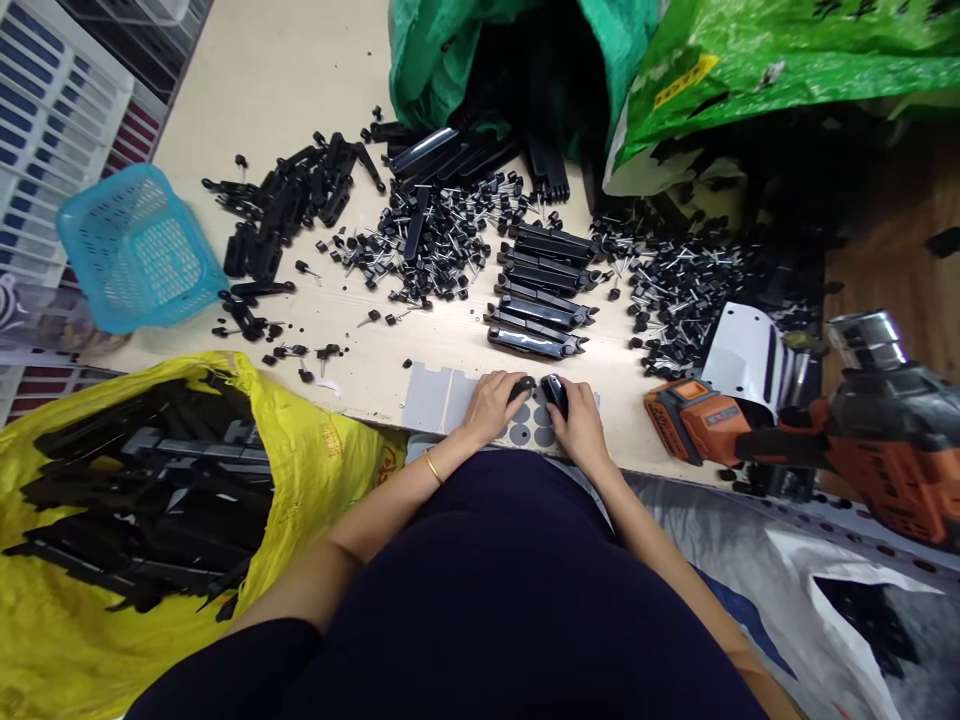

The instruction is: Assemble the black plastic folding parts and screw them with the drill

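Observation:
My left hand (491,405) is closed with its fingertips on a small black part (526,384); much of that part is hidden. Close beside it, my right hand (583,422) grips a glossy black plastic piece (555,393) between thumb and fingers. Below both hands lies a grey sheet with round discs (523,434) at the table's front edge. Just beyond them, several long black plastic assemblies (536,342) lie in a stacked row. Farther back spreads a heap of black-headed screws (442,245).
An orange cordless power tool (892,450) lies at the right, near more black-headed screws (675,290). A yellow sack (315,450) of black parts stands front left. Left are a blue basket (142,250) and black levers (300,195); green sacks (427,60) stand behind.

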A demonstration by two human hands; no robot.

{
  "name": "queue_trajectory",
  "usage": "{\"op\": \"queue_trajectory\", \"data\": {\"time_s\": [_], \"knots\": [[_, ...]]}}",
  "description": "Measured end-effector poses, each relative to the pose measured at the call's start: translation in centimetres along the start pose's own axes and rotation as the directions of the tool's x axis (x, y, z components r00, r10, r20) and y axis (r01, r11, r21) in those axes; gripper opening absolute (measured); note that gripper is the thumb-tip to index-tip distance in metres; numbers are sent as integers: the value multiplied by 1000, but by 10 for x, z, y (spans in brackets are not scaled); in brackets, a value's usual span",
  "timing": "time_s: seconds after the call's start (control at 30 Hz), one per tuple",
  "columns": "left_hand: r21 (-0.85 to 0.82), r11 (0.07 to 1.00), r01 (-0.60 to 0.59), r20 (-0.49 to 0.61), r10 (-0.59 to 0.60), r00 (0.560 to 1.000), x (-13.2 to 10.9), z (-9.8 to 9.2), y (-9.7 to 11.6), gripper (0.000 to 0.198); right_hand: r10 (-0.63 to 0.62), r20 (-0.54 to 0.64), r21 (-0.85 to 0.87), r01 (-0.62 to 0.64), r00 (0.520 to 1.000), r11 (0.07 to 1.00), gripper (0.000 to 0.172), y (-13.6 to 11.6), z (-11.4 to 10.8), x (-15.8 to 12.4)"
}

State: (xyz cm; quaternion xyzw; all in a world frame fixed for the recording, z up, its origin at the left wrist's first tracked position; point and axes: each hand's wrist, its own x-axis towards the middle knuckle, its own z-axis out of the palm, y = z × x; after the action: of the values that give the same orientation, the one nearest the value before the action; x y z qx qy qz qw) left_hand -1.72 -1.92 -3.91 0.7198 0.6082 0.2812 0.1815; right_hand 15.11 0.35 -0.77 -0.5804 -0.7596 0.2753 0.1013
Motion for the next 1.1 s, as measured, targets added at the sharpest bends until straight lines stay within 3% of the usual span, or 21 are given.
{"op": "queue_trajectory", "data": {"time_s": [0.1,0.33,0.5,0.7,0.87,1.0,1.1], "knots": [[-17,999,33,-69,-34,997,-2,3,2,25,-17,0,-18,17,1000,1000,43,-2,2,0],[67,997,49,-69,-45,997,-2,12,6,24,-72,-18,-38,71,997,997,46,-7,6,0],[142,989,35,-25,-32,999,1,9,6,26,-82,-18,55,83,996,995,48,0,6,2],[178,976,-125,119,105,987,8,2,-2,26,-98,-9,100,99,995,990,47,3,4,3],[156,988,7,6,-8,1000,11,10,5,28,-52,-34,97,55,998,994,47,2,4,4],[58,989,-138,143,128,981,17,10,3,24,-53,-29,100,55,998,993,47,1,4,3],[63,997,-54,98,48,994,21,10,3,26,-63,-31,102,66,998,993,49,1,4,2]]}}
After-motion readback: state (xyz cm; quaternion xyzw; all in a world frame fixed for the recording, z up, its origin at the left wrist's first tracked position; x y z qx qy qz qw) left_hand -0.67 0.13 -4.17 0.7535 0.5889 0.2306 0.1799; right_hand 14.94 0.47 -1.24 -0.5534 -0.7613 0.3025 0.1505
